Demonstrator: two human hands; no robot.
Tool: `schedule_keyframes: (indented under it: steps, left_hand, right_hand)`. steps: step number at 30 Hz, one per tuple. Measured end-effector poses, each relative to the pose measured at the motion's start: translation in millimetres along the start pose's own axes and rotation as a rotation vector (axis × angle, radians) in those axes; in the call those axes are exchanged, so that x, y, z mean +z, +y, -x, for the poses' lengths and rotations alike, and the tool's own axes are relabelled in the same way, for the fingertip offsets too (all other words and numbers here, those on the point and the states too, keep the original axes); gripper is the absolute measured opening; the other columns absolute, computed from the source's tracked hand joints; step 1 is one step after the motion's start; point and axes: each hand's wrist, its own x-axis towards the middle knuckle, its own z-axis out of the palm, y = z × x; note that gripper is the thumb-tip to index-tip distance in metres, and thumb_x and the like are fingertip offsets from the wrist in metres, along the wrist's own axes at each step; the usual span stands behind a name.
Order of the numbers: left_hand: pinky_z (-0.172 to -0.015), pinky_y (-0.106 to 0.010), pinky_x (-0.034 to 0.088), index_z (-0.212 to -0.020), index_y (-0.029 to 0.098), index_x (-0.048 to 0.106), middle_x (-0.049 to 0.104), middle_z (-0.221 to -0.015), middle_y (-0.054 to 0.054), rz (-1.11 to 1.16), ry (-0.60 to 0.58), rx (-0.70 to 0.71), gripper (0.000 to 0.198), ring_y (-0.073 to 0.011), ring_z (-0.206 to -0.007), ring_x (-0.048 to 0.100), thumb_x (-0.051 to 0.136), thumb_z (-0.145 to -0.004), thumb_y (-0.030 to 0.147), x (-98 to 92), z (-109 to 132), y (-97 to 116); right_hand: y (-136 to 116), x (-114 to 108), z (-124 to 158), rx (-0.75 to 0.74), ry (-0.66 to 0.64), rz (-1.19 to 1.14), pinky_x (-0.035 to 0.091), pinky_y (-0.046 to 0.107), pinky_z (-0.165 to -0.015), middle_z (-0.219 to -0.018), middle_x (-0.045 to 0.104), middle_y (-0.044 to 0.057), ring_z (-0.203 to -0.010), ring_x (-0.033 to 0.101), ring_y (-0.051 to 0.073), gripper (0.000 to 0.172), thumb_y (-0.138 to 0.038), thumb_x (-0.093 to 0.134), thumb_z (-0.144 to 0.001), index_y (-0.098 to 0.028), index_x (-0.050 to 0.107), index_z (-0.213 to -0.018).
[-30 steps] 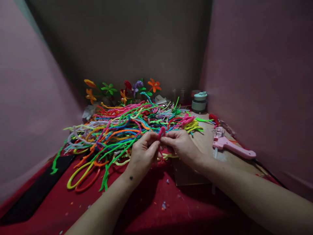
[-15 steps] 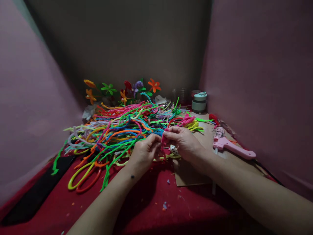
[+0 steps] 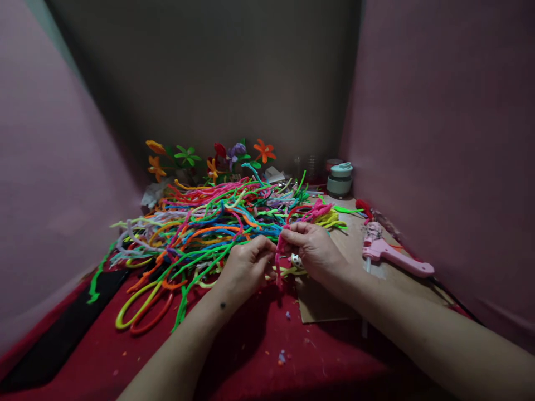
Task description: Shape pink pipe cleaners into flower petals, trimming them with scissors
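A pink pipe cleaner (image 3: 278,262) hangs down between my hands in front of the heap. My right hand (image 3: 311,245) pinches its upper end with thumb and forefinger. Just left of it, my left hand (image 3: 248,262) has its fingers pinched together at the strand's side; whether they grip it is hard to make out. Behind both hands lies a big tangled heap of coloured pipe cleaners (image 3: 209,223). A white roll with dark spots (image 3: 296,260) shows beside my right hand, partly covered.
A pink glue gun (image 3: 397,257) lies on a cardboard sheet (image 3: 326,303) at right. A lidded bottle (image 3: 340,181) stands behind. Pipe-cleaner flowers (image 3: 264,150) line the back. A black strip (image 3: 62,328) lies at left on the red cloth (image 3: 251,356). Pink walls flank both sides.
The pink pipe cleaner now hangs straighter and shows more of its length below my fingers. My left fingers have shifted slightly away from it. The view has tilted a little.
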Motion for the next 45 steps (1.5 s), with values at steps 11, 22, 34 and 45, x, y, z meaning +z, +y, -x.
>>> schedule_keyframes:
  steps: [11,22,34,45]
  left_hand:
    - [-0.032,-0.015,0.031,-0.070,0.015,0.057,0.049,-0.043,0.007,0.205,0.021,-0.140,0.016,-0.0040,-0.031,0.038,0.059,-0.070,0.031,0.8,0.0,8.3]
    - [-0.034,-0.014,0.026,-0.088,0.017,0.056,0.047,-0.047,0.008,0.377,0.091,-0.104,0.029,-0.0032,-0.035,0.037,0.067,-0.066,0.032,-14.0,0.8,12.2]
    - [-0.051,-0.020,0.039,-0.068,0.016,0.061,0.059,-0.061,0.001,0.049,0.274,0.031,0.014,-0.0088,-0.053,0.050,0.060,-0.070,0.029,-4.2,4.6,4.6]
    - [-0.036,-0.016,0.019,-0.069,0.014,0.058,0.042,-0.046,0.007,0.337,-0.045,-0.145,0.020,-0.0030,-0.038,0.030,0.062,-0.070,0.034,-12.9,-3.2,3.0]
  right_hand:
    - [1.8,3.8,5.2,-0.013,-0.074,0.088,0.038,0.022,-0.053,-0.057,0.059,-0.001,-0.051,0.050,0.008,0.018,-0.029,0.068,-0.061,-0.013,0.060,-0.063]
    - [-3.9,10.6,13.9,-0.009,-0.114,0.237,0.030,0.022,-0.047,-0.051,0.052,-0.004,-0.047,0.042,0.006,0.020,-0.031,0.066,-0.065,-0.013,0.059,-0.060]
    - [-0.7,11.3,17.5,0.228,-0.185,0.231,0.020,0.022,-0.041,-0.045,0.045,-0.005,-0.040,0.033,0.005,0.020,-0.029,0.066,-0.062,-0.013,0.056,-0.057]
    - [-5.4,14.5,20.8,0.203,-0.152,0.249,0.019,0.023,-0.043,-0.041,0.042,-0.006,-0.039,0.030,0.004,0.019,-0.022,0.065,-0.058,-0.014,0.051,-0.048]
